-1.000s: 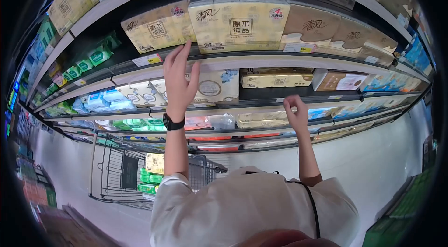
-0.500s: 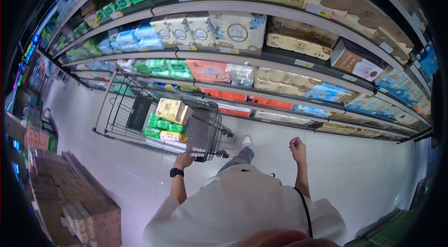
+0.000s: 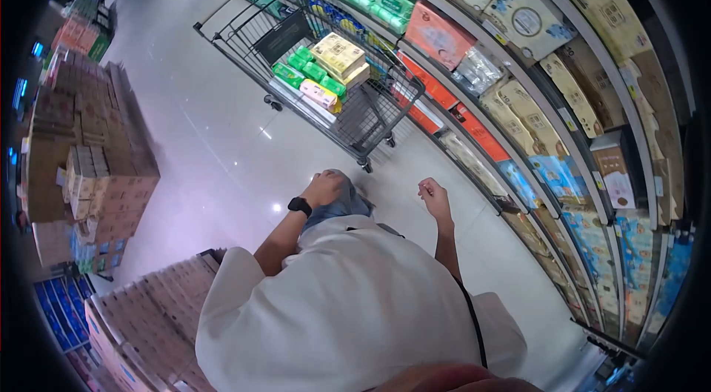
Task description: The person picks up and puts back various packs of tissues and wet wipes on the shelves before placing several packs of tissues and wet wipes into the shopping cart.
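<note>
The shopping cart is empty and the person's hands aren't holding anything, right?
Not quite. The head view shows the shopping cart has packs in it. The left hand and right hand do hold nothing.

Ahead of your left hand [image 3: 324, 188] and right hand [image 3: 433, 198], both empty, a short strip of bare floor [image 3: 222, 147] separates you from the shopping cart [image 3: 370, 114]. The cart's near end blocks the way forward. To your right, stocked shelves [image 3: 533, 118] run the aisle's full edge. To your left, stacked cartons [image 3: 104, 184] bound the open floor.
</note>
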Demonstrator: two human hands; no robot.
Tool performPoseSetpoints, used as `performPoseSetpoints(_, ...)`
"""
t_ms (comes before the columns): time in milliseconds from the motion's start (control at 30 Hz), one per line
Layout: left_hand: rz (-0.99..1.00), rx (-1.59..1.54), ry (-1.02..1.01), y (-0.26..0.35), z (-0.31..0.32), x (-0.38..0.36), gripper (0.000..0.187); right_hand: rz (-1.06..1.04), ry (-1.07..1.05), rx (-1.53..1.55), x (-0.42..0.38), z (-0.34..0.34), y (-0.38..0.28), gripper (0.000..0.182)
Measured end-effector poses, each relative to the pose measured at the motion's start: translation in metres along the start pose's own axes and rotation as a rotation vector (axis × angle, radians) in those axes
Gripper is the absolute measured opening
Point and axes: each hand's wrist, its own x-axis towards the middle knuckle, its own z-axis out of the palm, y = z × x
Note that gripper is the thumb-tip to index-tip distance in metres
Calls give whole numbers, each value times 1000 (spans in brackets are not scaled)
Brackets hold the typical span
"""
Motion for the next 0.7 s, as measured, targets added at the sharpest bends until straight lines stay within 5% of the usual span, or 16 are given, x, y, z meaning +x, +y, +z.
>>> performPoseSetpoints(133, -60, -47, -106, -55, 8, -41, 41, 47, -65, -28, 37, 29, -19, 9)
performPoseSetpoints(333, -206, -242, 145, -168, -58, -65, 27, -5, -66, -143, 132, 116, -58, 9)
performPoseSetpoints(400, -184, -301, 363, -196, -108, -61, 20, 22, 30, -96, 160, 162, -67, 11)
performPoseSetpoints(500, -207, -367, 480, -233, -187, -48, 20, 131, 291, -622, 176, 218, -67, 13)
performPoseSetpoints(700, -91, -373, 510, -301, -311, 18, 18, 263, 359, -659, 180, 235, -81, 9)
